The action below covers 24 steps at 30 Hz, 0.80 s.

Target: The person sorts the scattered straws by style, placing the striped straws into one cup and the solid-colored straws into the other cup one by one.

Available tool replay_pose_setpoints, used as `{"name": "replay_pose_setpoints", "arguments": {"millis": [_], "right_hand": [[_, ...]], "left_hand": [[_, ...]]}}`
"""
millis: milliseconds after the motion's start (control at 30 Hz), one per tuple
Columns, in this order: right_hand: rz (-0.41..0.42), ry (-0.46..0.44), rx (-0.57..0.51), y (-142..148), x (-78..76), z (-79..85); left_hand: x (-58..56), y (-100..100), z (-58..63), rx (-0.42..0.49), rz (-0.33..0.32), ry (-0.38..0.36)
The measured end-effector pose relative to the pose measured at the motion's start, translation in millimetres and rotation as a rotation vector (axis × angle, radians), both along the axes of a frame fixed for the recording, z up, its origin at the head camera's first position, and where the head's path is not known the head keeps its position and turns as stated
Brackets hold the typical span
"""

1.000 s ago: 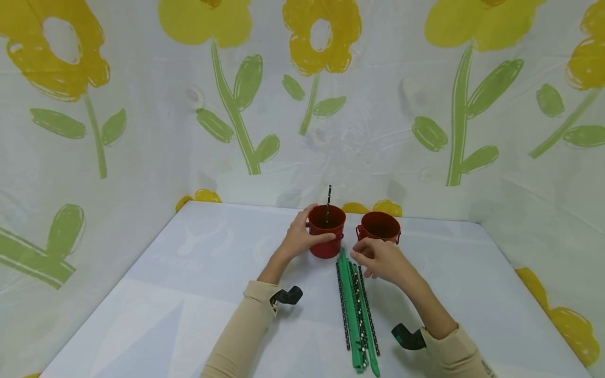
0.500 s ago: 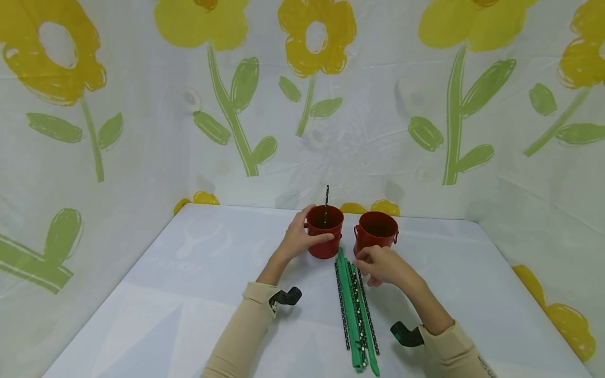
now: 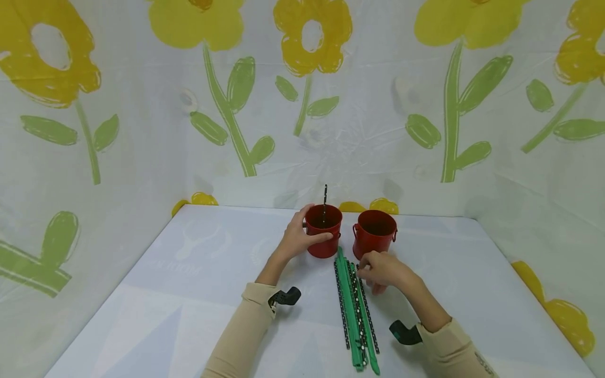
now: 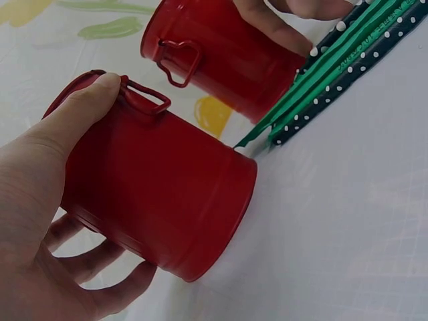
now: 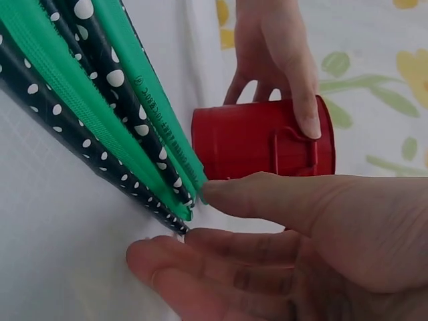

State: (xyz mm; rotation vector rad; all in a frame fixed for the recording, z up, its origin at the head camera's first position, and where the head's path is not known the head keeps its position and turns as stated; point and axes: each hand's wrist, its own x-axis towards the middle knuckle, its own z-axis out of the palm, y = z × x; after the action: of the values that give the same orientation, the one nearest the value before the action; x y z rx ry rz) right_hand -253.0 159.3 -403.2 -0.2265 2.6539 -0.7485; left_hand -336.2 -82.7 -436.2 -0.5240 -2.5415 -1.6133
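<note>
My left hand (image 3: 295,240) grips a small red bucket (image 3: 325,245), thumb over the rim side, fingers beneath its far side in the left wrist view. One black straw with white dots (image 3: 325,195) stands up inside that bucket. My right hand (image 3: 386,271), fingers bent, is at the far end of a bundle on the table. The bundle mixes black dotted straws (image 3: 342,310) and green ridged strips (image 3: 350,315) with printing. In the right wrist view, the thumb (image 5: 234,194) meets a green strip's end; the fingers lie apart from it, near a black straw's tip.
A second red bucket (image 3: 373,239) stands upright just beyond my right hand, its wire handle hanging down. The white table (image 3: 198,299) meets a flowered cloth wall (image 3: 359,157) behind the buckets. Wrist cameras (image 3: 285,296) sit on both forearms.
My right hand has come down from in front of the second bucket to the bundle's far end, uncovering more of that bucket. The left hand keeps its hold on the first bucket.
</note>
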Motion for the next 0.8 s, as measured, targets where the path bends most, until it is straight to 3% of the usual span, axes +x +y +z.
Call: {"name": "replay_pose_setpoints", "arguments": {"millis": [800], "right_hand": [[-0.024, -0.007, 0.086, -5.4, 5.4, -2.6]], "left_hand": [[-0.1, 0.0, -2.1, -0.002, 0.006, 0.013]]}}
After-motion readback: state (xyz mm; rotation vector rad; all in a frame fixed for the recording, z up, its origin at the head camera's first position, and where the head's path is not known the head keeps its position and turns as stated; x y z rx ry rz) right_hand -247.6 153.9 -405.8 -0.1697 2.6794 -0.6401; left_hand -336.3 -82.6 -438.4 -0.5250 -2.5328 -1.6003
